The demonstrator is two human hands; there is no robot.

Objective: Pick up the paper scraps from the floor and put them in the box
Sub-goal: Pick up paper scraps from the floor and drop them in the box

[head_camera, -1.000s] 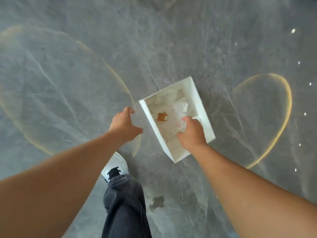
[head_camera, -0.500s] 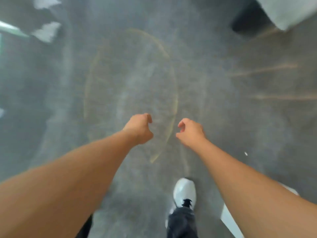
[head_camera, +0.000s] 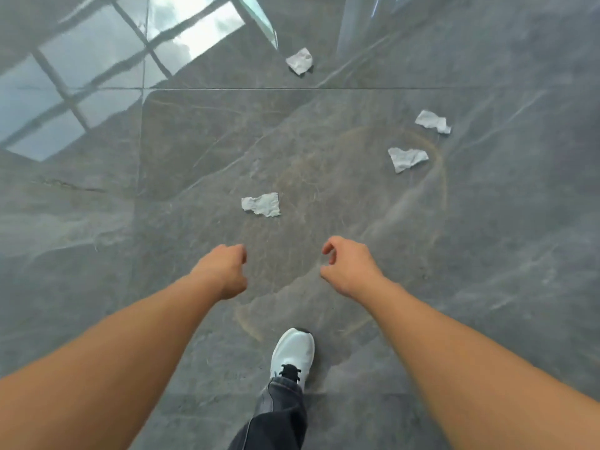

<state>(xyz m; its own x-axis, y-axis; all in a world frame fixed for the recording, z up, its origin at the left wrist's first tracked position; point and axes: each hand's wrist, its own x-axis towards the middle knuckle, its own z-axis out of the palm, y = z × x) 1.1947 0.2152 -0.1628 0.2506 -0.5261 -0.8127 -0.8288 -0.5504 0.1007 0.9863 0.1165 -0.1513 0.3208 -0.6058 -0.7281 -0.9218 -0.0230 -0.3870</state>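
Several white paper scraps lie on the grey marble floor. The nearest scrap point(head_camera: 261, 204) is just ahead of my hands. Two more scraps point(head_camera: 407, 158) point(head_camera: 433, 121) lie to the right, and a far scrap point(head_camera: 300, 61) sits near the top. My left hand point(head_camera: 224, 271) hangs over the floor with fingers loosely curled and nothing in it. My right hand point(head_camera: 349, 266) is also empty, its fingers curved and apart. The box is out of view.
My white shoe point(head_camera: 293, 352) and dark trouser leg point(head_camera: 276, 414) stand on the floor below my hands. A bright window reflection point(head_camera: 97, 66) covers the floor at the upper left. A pale upright edge point(head_camera: 352, 21) rises at the top.
The view has swung away from the white box, where my right hand was inside. Both hands now hang empty over a stretch of floor with scraps on it.
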